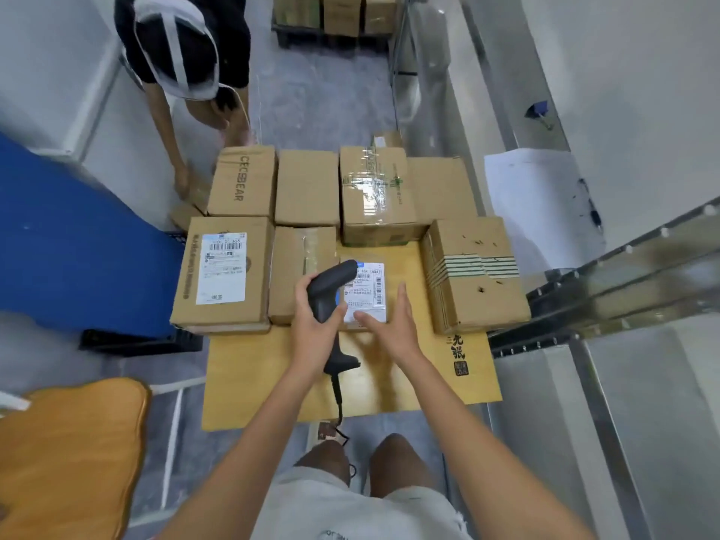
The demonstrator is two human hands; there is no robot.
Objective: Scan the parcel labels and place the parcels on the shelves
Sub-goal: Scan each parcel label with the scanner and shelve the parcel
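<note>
**Brown parcel under the scanner**

Cardboard, flat and small, the parcel (366,296) carries a white barcode label and lies on a wooden board (389,383). Left hand (315,329) grips a black scanner (331,286) over it; right hand (389,325), fingers spread, hovers at its right edge. Seven more boxes ring it, one labelled (222,270).

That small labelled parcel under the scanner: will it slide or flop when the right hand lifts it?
The small parcel looks flat and low, so it probably won't tip. It seems to be stiff cardboard, unlikely to flop. Lying on the smooth board, it may slide if pushed by the open right hand.
</note>
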